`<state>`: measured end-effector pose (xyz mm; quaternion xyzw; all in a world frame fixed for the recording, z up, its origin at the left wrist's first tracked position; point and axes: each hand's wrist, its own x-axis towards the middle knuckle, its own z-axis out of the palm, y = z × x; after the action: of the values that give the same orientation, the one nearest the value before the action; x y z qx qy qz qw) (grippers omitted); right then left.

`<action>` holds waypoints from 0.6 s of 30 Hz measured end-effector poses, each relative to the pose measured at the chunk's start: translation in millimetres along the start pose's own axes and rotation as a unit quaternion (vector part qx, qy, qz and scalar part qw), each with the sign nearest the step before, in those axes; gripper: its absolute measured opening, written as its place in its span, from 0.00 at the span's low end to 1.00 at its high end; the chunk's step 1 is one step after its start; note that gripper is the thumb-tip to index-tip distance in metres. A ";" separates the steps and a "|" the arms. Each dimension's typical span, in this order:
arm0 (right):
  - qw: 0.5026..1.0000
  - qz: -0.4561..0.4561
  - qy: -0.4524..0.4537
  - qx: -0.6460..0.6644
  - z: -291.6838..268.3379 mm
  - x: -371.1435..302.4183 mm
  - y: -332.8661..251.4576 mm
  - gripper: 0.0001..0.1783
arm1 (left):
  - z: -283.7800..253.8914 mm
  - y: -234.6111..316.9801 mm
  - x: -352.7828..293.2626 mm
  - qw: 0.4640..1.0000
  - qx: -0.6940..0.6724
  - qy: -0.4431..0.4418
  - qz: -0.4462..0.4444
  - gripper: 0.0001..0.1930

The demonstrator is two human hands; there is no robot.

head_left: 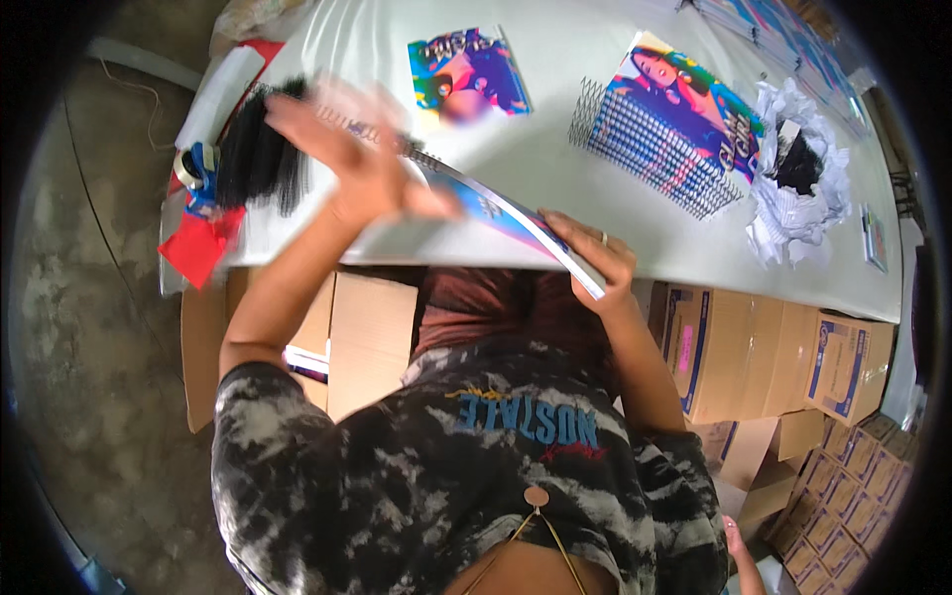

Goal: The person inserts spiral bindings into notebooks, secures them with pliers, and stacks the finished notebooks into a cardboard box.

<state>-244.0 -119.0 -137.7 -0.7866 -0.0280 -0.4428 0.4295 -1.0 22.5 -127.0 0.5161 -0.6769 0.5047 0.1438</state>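
My right hand (pixel 598 256) grips the end of a thin booklet (pixel 511 215) with a blue and pink cover, tilted above the near edge of the table. A dark wire binding (pixel 421 157) runs along the booklet's upper edge near its far left end. Blurred by motion, my left hand (pixel 347 154) is raised over that end with fingers stretched out and thumb apart. Whether its palm touches the booklet I cannot tell. Beside it on the left lies a heap of black wire binding combs (pixel 260 159).
The white-covered table (pixel 367 40) bears a colourful booklet (pixel 468 74), another stack of covers (pixel 684 99) under wire combs (pixel 659 149), and crumpled white paper (pixel 793 213). A blue tape dispenser (pixel 201 178) sits by red material (pixel 203 246). Cardboard boxes (pixel 744 342) stand below.
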 end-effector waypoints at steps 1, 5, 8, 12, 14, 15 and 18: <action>1.000 -0.020 -0.008 0.001 1.0 4.2 -0.4 0.16 | 11.9 -14.1 2.6 0.999 0.043 0.019 -0.023 0.55; 1.000 -0.018 -0.002 -0.013 7.1 -0.4 -0.5 0.16 | 3.0 56.8 -29.6 0.940 -0.270 -0.088 -0.187 0.61; 0.999 -0.040 0.002 -0.019 1.6 0.6 3.6 0.15 | 8.8 29.6 -12.3 0.993 -0.121 0.010 -0.013 0.55; 0.999 -0.031 -0.033 0.011 6.6 6.0 -3.3 0.18 | 32.8 27.4 -12.6 0.973 -0.151 0.068 -0.163 0.56; 1.000 -0.019 0.008 -0.015 7.9 2.6 4.2 0.18 | 4.5 52.7 -8.9 0.932 -0.288 -0.063 -0.212 0.59; 0.999 -0.031 0.007 -0.021 7.6 3.7 4.7 0.18 | -17.5 65.7 -15.9 0.939 -0.288 -0.132 -0.137 0.59; 0.999 -0.032 -0.005 -0.013 7.2 3.3 -1.6 0.18 | 19.6 11.2 -31.5 0.987 -0.106 0.049 -0.111 0.56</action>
<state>-237.8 -114.0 -136.0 -0.7926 -0.0493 -0.4529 0.4052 9.3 23.2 -164.3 0.5444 -0.6572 0.4360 0.2856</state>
